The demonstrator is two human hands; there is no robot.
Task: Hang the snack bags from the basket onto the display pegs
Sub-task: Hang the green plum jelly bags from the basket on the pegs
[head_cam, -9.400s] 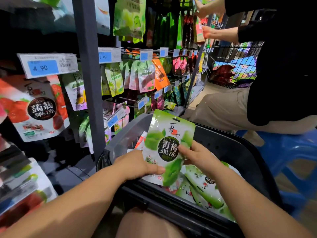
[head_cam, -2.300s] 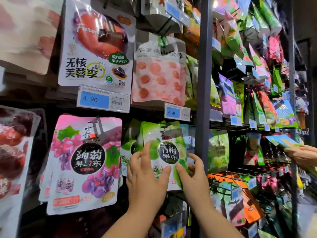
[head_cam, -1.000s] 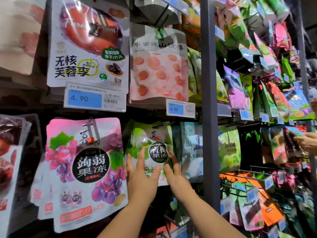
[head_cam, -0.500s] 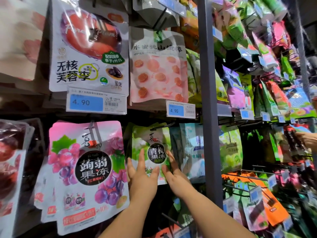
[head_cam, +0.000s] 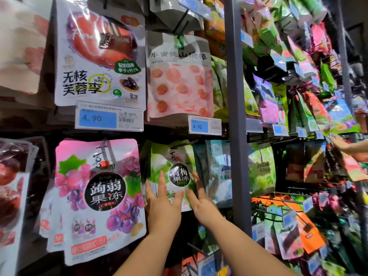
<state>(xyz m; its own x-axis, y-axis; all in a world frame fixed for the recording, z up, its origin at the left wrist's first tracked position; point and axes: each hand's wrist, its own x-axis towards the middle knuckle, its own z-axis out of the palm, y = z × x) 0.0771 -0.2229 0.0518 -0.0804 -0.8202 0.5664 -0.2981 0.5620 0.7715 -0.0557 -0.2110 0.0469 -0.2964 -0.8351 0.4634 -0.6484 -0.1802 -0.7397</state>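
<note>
We have pushed the glossy green plum-jelly snack pouch (head_cam: 175, 158) further back; it hangs under the blue price tag (head_cam: 200, 126). Left hand (head_cam: 163, 206) and right hand (head_cam: 201, 204) press it flat, grip apart. It looks hung, so the basket's next bag follows.

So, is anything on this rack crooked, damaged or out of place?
Nothing clear. The green bag hangs about straight, with the left hand and right hand flat against its lower part. The pink bag beside it leans slightly, perhaps only lens distortion.
</note>
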